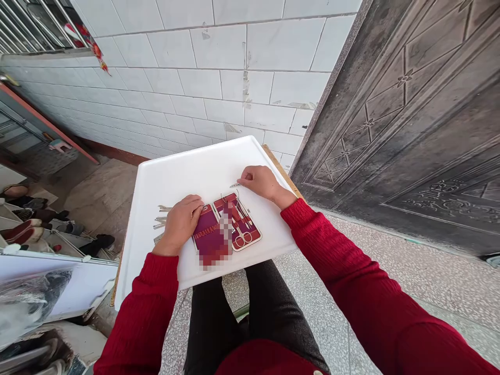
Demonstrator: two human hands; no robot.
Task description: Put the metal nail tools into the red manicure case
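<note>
An open manicure case (205, 232), dark red and purple inside, lies on a white tabletop (187, 166). Its right half holds scissors (242, 238) and several slim metal tools; part of the case is blurred out. My left hand (182, 221) is at the case's left half, fingers curled over its upper left edge and thumb on it. Past the case's far edge, my right hand (258, 180) pinches a small silvery manicure tool (235, 185), whose tip points left, low over the tabletop. Its exact kind is hidden by the fingers. Several metal tools (161, 221) lie left of my left hand.
A white tiled wall (219, 47) rises behind the table. On the right stands a dark metal door (406, 120) with raised patterns. Shoes (25, 232) sit on a rack at the left, above a plastic-covered item (35, 297). My legs (269, 307) are under the table's near edge.
</note>
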